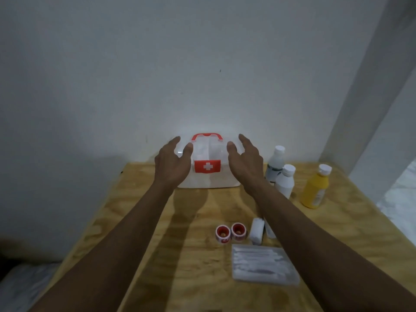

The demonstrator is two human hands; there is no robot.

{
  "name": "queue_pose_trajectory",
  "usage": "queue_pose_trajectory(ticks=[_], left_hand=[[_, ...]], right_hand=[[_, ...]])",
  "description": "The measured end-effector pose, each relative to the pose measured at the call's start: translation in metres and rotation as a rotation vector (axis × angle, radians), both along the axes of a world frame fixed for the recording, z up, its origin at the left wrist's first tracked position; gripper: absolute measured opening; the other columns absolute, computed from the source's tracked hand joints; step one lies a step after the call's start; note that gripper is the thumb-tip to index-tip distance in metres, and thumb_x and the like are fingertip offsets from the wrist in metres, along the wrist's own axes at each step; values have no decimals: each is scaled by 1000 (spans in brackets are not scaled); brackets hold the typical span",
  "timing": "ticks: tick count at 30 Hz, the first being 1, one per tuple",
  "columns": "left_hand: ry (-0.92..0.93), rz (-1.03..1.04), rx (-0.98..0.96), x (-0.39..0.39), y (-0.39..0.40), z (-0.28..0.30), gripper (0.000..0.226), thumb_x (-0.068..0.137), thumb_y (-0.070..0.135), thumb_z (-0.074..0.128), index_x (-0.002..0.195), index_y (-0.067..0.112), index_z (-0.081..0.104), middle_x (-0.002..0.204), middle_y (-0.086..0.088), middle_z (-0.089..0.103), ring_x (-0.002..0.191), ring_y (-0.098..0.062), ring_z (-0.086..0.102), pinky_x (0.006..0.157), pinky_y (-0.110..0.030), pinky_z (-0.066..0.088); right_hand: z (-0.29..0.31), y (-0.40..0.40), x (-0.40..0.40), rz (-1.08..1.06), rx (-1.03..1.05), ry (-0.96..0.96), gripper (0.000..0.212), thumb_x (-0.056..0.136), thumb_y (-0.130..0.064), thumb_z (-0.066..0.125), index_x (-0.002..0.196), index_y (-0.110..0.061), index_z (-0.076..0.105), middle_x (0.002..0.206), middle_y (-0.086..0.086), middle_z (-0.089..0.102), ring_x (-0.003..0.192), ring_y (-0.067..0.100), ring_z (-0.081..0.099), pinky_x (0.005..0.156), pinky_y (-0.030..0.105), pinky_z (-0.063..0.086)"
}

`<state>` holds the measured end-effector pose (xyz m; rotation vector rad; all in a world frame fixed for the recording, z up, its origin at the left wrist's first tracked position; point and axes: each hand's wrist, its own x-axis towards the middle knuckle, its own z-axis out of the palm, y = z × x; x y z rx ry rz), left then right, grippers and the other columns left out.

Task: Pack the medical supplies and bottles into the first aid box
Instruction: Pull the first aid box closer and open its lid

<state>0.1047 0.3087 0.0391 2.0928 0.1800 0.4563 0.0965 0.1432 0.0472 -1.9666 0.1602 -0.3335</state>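
Observation:
A white first aid box (208,181) with a red handle and a red cross label stands shut at the back of the wooden table (157,255), against the wall. My left hand (172,164) hovers open at its left side, my right hand (246,162) open at its right side; neither visibly grips it. Right of the box stand two white bottles (286,181) and a yellow bottle (315,190). Nearer me lie two red tape rolls (230,231), a white bandage roll (256,230) and a clear packet of cotton swabs (263,264).
A white wall rises directly behind the box. The table's left edge drops to a dark floor, and a white pillar (371,109) stands at the back right. Bare wood lies between my forearms.

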Motion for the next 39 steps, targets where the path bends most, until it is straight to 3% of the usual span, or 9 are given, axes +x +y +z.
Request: queue_pose_trajectory(ticks=[17, 24, 28, 33, 36, 39], left_hand=[[21, -12, 10, -50, 4, 2, 55, 94, 48, 53, 144, 26, 43, 153, -5, 41, 136, -32, 43, 105, -55, 44], [38, -14, 68, -50, 2, 6, 56, 95, 45, 53, 144, 22, 42, 154, -6, 40, 138, -31, 41, 109, -50, 41], [59, -27, 181, -36, 3, 10, 58, 93, 52, 52, 143, 24, 44, 156, -7, 36, 141, -30, 35, 112, -49, 34], [115, -63, 225, -26, -1, 12, 59, 93, 56, 49, 144, 28, 43, 159, -6, 28, 145, -29, 28, 115, -49, 27], [116, -41, 221, -27, -1, 8, 60, 93, 58, 47, 145, 30, 43, 161, -5, 25, 147, -28, 25, 116, -49, 24], [106, -32, 188, -26, 0, 6, 60, 92, 58, 49, 145, 30, 44, 161, -4, 24, 147, -28, 25, 116, -48, 24]], right_hand=[[-3, 2, -52, 2, -34, 22, 55, 99, -45, 45, 150, -29, 31, 158, 0, 32, 143, 26, 34, 114, 45, 34], [-1, 6, -57, -38, -27, 23, 60, 98, -42, 50, 150, -24, 27, 159, 3, 29, 145, 27, 30, 115, 45, 32], [-1, 27, -68, -286, 265, -19, 67, 88, -33, 67, 143, -24, 29, 152, 5, 27, 136, 28, 37, 109, 43, 41], [0, 64, -81, -404, 733, 219, 72, 84, -25, 74, 135, -27, 23, 141, 11, 39, 113, 30, 52, 88, 37, 52], [-3, 76, -76, -414, 818, 252, 72, 85, -24, 73, 133, -28, 19, 136, 10, 45, 101, 25, 52, 91, 40, 55], [-6, 82, -73, -435, 841, 267, 70, 84, -24, 74, 131, -29, 22, 134, 10, 47, 102, 26, 55, 92, 43, 56]])
